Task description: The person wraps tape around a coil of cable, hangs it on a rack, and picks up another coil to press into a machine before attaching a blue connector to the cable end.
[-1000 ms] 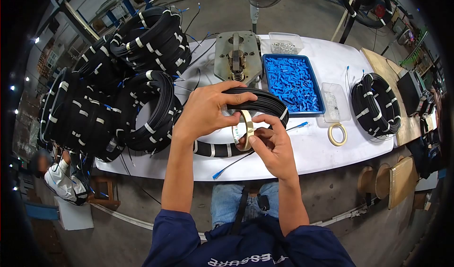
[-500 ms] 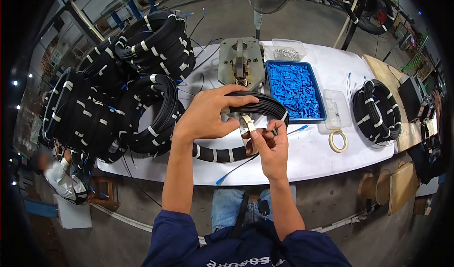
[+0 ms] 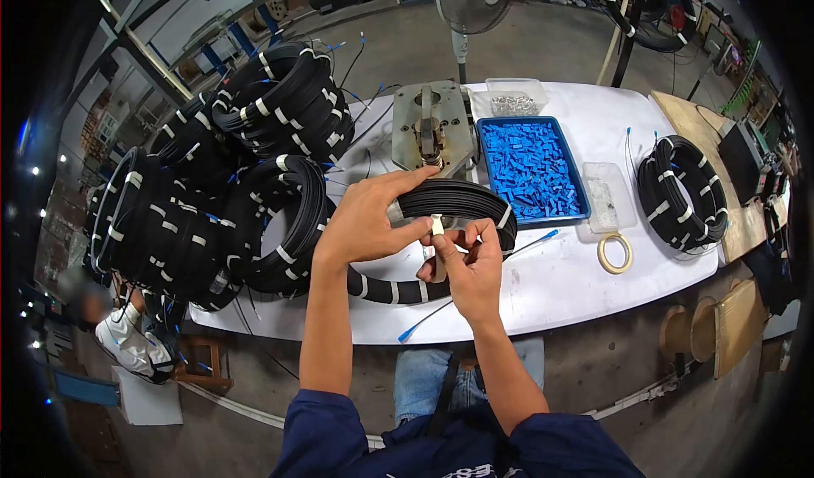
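Observation:
A coil of black cable [image 3: 454, 200] stands on the white-covered table in front of me, bound with pale tape bands. My left hand [image 3: 366, 222] grips the coil's upper left side, forefinger stretched along its top and thumb at the inner edge. Between my right finger and thumb is a strip of cream tape [image 3: 437, 225], held against the inside of the coil near my left thumb. The fingers of my right hand [image 3: 471, 268] are closed and partly hide what lies behind them. Blue-tipped cable ends [image 3: 409, 334] stick out from the coil.
Stacked black cable coils [image 3: 284, 109] crowd the left side. Behind my hands is a metal press-like device [image 3: 434, 126]. A blue tray [image 3: 585, 202] of small blue parts, a clear box [image 3: 538, 97], a tape roll [image 3: 626, 258] and another coil [image 3: 678, 191] stand right. A person [image 3: 131, 342] sits lower left.
The cream tape, earlier a wider curved loop, now shows as a short strip pinched at the coil. My right hand has shifted slightly left and the view has tilted a little.

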`<state>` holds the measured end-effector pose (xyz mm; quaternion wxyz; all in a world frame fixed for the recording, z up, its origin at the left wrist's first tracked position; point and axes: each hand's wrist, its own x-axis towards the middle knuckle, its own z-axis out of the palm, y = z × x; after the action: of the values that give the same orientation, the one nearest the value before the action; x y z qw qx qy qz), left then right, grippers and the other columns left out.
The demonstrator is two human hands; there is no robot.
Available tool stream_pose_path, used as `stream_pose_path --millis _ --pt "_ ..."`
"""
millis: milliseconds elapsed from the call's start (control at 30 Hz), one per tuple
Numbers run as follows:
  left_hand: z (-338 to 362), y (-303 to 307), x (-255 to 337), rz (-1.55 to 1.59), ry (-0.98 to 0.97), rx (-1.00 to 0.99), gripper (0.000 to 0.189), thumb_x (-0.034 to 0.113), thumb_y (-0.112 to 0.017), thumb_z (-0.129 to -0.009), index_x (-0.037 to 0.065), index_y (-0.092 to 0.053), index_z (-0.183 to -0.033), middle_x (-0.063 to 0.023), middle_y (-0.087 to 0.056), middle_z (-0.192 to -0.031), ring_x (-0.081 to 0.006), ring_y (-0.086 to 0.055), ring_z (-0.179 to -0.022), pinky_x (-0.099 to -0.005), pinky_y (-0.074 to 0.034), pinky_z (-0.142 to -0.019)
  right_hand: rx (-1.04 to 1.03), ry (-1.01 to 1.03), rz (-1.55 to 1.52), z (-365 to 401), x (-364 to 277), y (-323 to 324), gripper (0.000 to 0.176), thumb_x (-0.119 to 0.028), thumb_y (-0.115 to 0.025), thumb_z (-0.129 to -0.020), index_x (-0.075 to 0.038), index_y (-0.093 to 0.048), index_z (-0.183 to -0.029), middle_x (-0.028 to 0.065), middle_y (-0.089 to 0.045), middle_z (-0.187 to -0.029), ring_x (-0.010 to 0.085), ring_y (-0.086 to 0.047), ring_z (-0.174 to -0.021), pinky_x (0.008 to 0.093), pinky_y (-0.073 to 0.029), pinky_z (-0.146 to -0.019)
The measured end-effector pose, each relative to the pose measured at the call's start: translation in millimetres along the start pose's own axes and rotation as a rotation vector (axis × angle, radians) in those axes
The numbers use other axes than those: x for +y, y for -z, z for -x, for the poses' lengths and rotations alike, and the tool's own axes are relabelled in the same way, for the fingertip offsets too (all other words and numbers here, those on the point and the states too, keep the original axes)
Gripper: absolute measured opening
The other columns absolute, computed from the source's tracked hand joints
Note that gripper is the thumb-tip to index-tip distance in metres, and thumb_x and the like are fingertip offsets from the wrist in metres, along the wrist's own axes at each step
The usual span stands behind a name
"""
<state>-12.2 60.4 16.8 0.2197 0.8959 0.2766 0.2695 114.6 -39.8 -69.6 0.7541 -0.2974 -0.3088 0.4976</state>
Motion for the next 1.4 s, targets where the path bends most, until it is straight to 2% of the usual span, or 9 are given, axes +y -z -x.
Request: stream_pose_path --millis 100,333,533,600,833,933,1133,1200,1400 --pt "-1 -4 -3 -0.038 -0.008 0.004 0.057 0.024 -0.079 -0.071 0.004 -0.063 -0.122 -0.0178 -0.068 -0.107 -0.0316 -0.066 -0.098 -0.0354 -0.048 -0.089 0.010 0.027 0.036 1 0 -2 0.036 -0.004 -0.065 -0.091 -0.008 -0.029 -0.092 0.0154 -0.063 -0.092 0.0171 -0.068 -0.062 0.0246 -0.055 -0.051" --pt "-2 -4 0 0.015 0.011 0.013 0.052 0.025 -0.080 -0.073 0.003 -0.065 -0.117 -0.0166 -0.069 -0.101 -0.0298 -0.067 -0.087 -0.0328 -0.050 -0.081 0.030 0.020 0.117 3 1 -1 0.035 -0.005 -0.066 -0.090 -0.006 -0.032 -0.090 0.0127 -0.062 -0.091 0.0163 -0.068 -0.065 0.0227 -0.055 -0.052" --pt "2 -5 5 -0.046 0.093 -0.008 0.051 0.030 -0.078 -0.076 0.002 -0.065 -0.116 -0.0154 -0.069 -0.098 -0.0296 -0.066 -0.083 -0.0330 -0.051 -0.074 0.035 0.014 0.077 5 11 2 0.033 -0.005 -0.064 -0.092 -0.006 -0.032 -0.089 0.0142 -0.065 -0.090 0.0155 -0.068 -0.066 0.0228 -0.055 -0.053" --pt "5 -7 3 -0.052 0.057 0.037 0.051 0.033 -0.076 -0.078 0.000 -0.064 -0.115 -0.0150 -0.069 -0.097 -0.0294 -0.066 -0.083 -0.0328 -0.051 -0.073 0.037 0.029 0.146 6 16 2 0.032 -0.004 -0.060 -0.094 -0.008 -0.029 -0.090 0.0188 -0.066 -0.093 0.0189 -0.067 -0.064 0.0267 -0.057 -0.056" --pt "11 -4 -5 -0.049 0.085 0.039 0.049 0.034 -0.074 -0.080 0.000 -0.065 -0.114 -0.0150 -0.069 -0.099 -0.0292 -0.066 -0.084 -0.0337 -0.052 -0.073 0.091 0.045 0.205 6 37 -3 0.030 -0.001 -0.061 -0.093 -0.007 -0.032 -0.085 0.0161 -0.063 -0.087 0.0160 -0.065 -0.068 0.0261 -0.056 -0.058" --pt "14 -1 -7 -0.081 0.028 0.062 0.048 0.034 -0.074 -0.081 0.000 -0.065 -0.114 -0.0154 -0.069 -0.099 -0.0292 -0.066 -0.084 -0.0340 -0.051 -0.073 0.146 0.118 0.079 9 50 1 0.031 -0.001 -0.064 -0.091 -0.004 -0.035 -0.080 0.0123 -0.063 -0.085 0.0143 -0.065 -0.068 0.0264 -0.056 -0.059" --pt "16 4 3 -0.084 0.020 0.054 0.037 0.029 -0.061 -0.093 0.001 -0.064 -0.116 -0.0166 -0.068 -0.098 -0.0303 -0.065 -0.083 -0.0344 -0.051 -0.074 0.110 0.133 0.098 17 29 -13 0.031 0.001 -0.063 -0.091 -0.005 -0.034 -0.080 0.0149 -0.066 -0.087 0.0145 -0.066 -0.067 0.0238 -0.054 -0.058" --pt "15 7 7 -0.045 0.153 0.012 0.032 0.022 -0.053 -0.095 0.000 -0.063 -0.117 -0.0177 -0.067 -0.100 -0.0316 -0.065 -0.084 -0.0351 -0.050 -0.076 0.102 0.111 0.083 20 19 -15 0.032 0.000 -0.062 -0.092 -0.006 -0.033 -0.081 0.0180 -0.067 -0.090 0.0148 -0.066 -0.067 0.0234 -0.053 -0.058" --pt "17 6 -3 -0.065 0.091 0.048 0.039 0.019 -0.059 -0.087 0.001 -0.060 -0.122 -0.0195 -0.066 -0.105 -0.0356 -0.064 -0.093 -0.0374 -0.049 -0.084 0.069 0.067 0.076 16 13 -17 0.031 -0.002 -0.062 -0.093 -0.007 -0.033 -0.082 0.0177 -0.068 -0.088 0.0143 -0.065 -0.064 0.0229 -0.052 -0.056"
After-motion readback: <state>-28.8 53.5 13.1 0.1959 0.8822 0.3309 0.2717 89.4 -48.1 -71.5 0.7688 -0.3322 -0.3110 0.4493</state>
